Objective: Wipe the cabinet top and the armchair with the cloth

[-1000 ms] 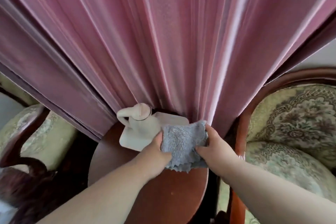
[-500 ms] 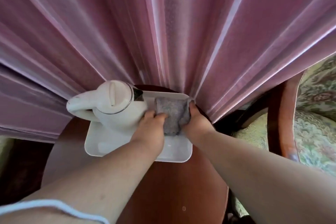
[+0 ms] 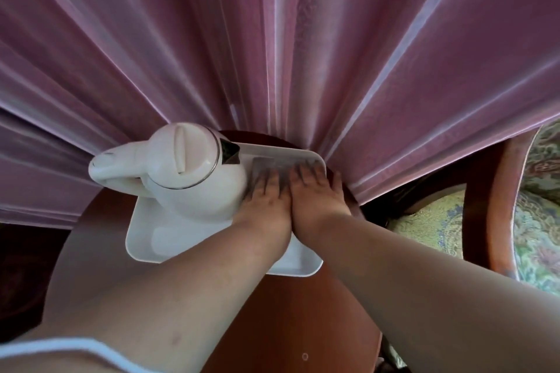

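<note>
Your fingers [image 3: 266,179] are spread flat and blurred, and they press down on the grey cloth [image 3: 274,165]; they are not curled around it. Your left hand [image 3: 263,206] and your right hand [image 3: 315,200] lie side by side and touch along their inner edges. The cloth is mostly covered by both hands, and only a soft, fuzzy grey strip shows beyond the fingertips. It lies in the far right corner of the white tray [image 3: 157,245]. Just left of your left hand stands a white kettle [image 3: 188,172] on the same tray, with its handle pointing left. No writing can be read on it. The tray rests on the round reddish-brown cabinet top [image 3: 291,318]. Pink curtains [image 3: 272,39] hang behind. At the right, the patterned armchair [image 3: 536,230] with a wooden frame stands near.
</note>
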